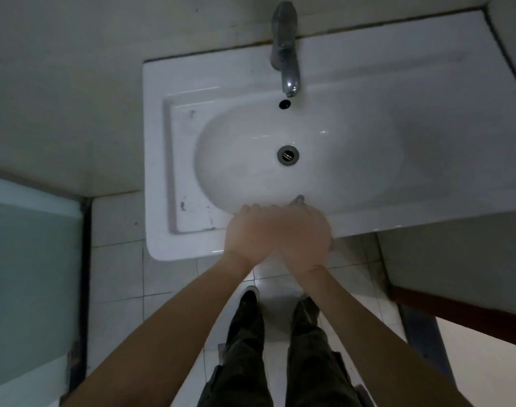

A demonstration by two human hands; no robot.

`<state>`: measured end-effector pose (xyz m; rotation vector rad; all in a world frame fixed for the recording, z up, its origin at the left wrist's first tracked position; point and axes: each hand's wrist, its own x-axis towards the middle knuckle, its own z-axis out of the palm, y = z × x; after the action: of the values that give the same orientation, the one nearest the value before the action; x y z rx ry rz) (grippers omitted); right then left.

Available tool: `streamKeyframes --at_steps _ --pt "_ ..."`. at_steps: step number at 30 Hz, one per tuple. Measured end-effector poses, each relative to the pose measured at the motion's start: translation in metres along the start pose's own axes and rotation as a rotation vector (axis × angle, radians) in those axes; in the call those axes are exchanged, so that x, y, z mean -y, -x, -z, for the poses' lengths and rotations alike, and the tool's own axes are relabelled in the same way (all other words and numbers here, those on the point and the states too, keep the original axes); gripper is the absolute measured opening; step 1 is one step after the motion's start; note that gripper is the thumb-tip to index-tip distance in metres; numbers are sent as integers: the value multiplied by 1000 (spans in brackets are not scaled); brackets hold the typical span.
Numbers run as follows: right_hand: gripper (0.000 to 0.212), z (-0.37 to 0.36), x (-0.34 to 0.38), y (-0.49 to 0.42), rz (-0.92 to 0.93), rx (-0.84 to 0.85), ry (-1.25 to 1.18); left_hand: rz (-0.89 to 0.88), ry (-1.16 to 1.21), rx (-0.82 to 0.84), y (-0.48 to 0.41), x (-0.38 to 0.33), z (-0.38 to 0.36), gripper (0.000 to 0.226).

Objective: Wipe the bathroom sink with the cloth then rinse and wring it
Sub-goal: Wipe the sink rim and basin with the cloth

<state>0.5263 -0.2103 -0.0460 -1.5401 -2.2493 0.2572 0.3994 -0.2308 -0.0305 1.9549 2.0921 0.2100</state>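
Cloth [299,199] is seen only as a small grey scrap that pokes out past the right hand [305,233], at the front edge of the basin; the rest of it is hidden under the hands. The right hand is held back-up over the front rim of the sink [162,83], and the left hand [246,230] is pressed against its side, so that the two touch and partly overlap. The fingers of both hands are bent forward and down over the rim. Both hands are smeared by blur, so it cannot be told whether the cloth is gripped, pinched or merely pressed, nor by which hand. A stretch of the front rim is also covered by the hands. Beyond them the white basin is seen, with the round metal drain [288,155] near its middle and a dark overflow hole [285,104] in the far wall. The spout of the chrome tap [286,48] is seen just above that hole. Dark smudges [182,205] are seen on the flat ledge left of the basin. Below the sink, two bare forearms, dark trousers [245,348] and a dark shoe [250,293] are seen over white floor tiles [118,259]. A pale greenish panel [24,259] is seen at the far left.
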Motion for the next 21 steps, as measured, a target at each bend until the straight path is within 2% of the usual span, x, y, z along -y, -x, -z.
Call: streamKeyframes --at_steps 3,6,8,11,12,14,17,19,21 --pt "27 -1 5 0 -14 16 59 -32 91 -57 2 9 10 31" --pt "39 -6 14 3 -147 -19 43 -4 122 -154 15 41 28 37" --pt "46 -13 27 6 -202 -48 5 80 83 -213 27 78 42 43" --pt "42 -30 70 14 -169 8 -29 341 33 -308 45 138 51 48" --pt "37 -37 90 16 -141 31 -33 439 80 -325 49 154 50 50" --pt "33 -54 138 22 -94 66 -42 574 342 -276 52 169 48 54" --pt "35 -74 200 22 -86 92 -53 521 679 -214 51 174 45 40" --pt "36 -76 212 19 -113 92 -58 515 735 -217 50 173 46 33" --pt "39 -73 202 22 -14 119 -6 529 781 -212 49 170 49 34"
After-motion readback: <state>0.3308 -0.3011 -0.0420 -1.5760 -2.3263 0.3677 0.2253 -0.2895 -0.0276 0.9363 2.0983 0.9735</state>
